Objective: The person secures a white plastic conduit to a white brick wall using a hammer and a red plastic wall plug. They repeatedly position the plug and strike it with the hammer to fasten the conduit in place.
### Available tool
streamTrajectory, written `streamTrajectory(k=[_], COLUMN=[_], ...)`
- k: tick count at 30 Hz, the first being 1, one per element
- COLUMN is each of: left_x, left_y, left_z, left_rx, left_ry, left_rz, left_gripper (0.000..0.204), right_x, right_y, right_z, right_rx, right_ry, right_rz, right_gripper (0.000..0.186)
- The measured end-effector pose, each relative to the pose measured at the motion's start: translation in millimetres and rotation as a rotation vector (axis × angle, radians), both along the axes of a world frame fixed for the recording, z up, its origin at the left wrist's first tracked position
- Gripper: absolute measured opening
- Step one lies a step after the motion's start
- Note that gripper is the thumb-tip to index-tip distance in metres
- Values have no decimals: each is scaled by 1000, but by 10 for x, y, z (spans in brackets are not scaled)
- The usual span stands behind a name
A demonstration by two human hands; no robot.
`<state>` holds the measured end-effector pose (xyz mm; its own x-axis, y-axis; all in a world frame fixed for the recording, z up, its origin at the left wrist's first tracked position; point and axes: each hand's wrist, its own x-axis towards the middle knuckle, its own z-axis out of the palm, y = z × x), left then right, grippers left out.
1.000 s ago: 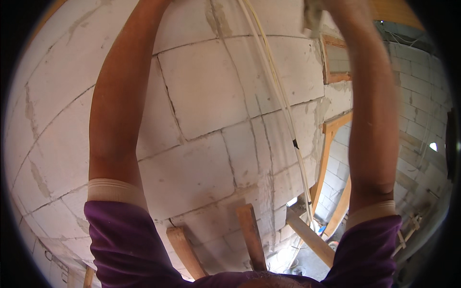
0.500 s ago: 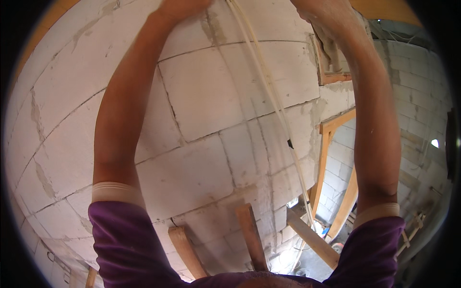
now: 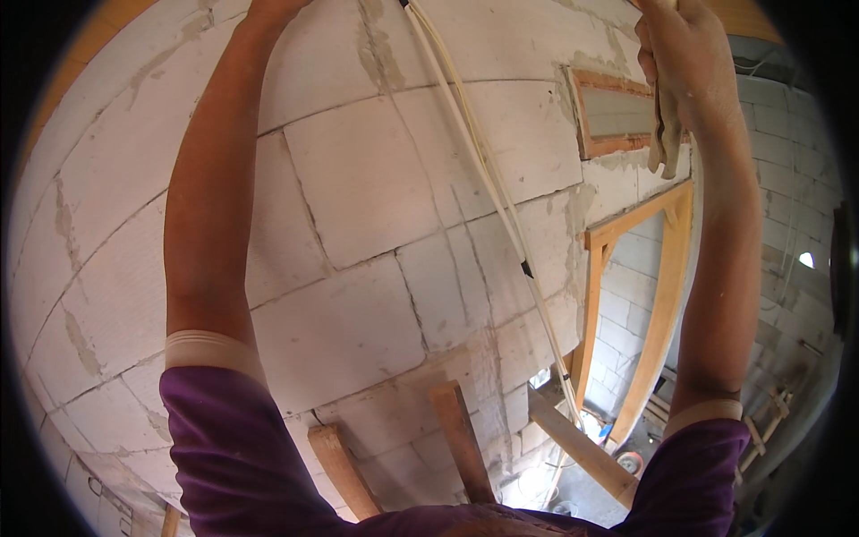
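Both my arms are raised in front of a wall of pale blocks [image 3: 358,179]. At the upper right, my right hand [image 3: 693,63] is closed around a pair of dusty pliers [image 3: 664,134], whose two handles hang down below the fist. The jaws are hidden or out of the picture. My left hand [image 3: 279,7] reaches up to the top edge, where its fingers are cut off from view. Between my arms, pale cables [image 3: 474,148] run down the wall, bound with black tape [image 3: 526,269]; neither hand visibly touches them here.
A small wood-framed opening [image 3: 617,112] sits beside my right hand, with a timber door frame [image 3: 633,215] below. Wooden beams [image 3: 461,438] jut out beneath me. Far below lies a lower floor [image 3: 591,483] with scattered items. Timber [image 3: 85,54] borders the wall's upper left.
My hands have moved apart: the left went leftward, the right went rightward and a little down, bringing the pliers' handles into clear view. The view has shifted slightly.
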<state>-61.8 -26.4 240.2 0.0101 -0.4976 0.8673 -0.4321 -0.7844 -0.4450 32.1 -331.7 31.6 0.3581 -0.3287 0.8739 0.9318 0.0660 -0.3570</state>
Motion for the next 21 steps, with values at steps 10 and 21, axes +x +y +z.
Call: streamTrajectory(k=[10,21], left_x=[35,25], left_y=[-62,-122], left_z=[-35,-137], left_rx=[34,56], left_ry=[-78,-167], left_rz=[56,195], left_gripper=[38,37], right_x=[-66,-213], right_y=[153,497], right_z=[-36,74], right_rx=[-92,-81], right_ry=[53,-131], right_rz=[44,-140], right_gripper=[34,50])
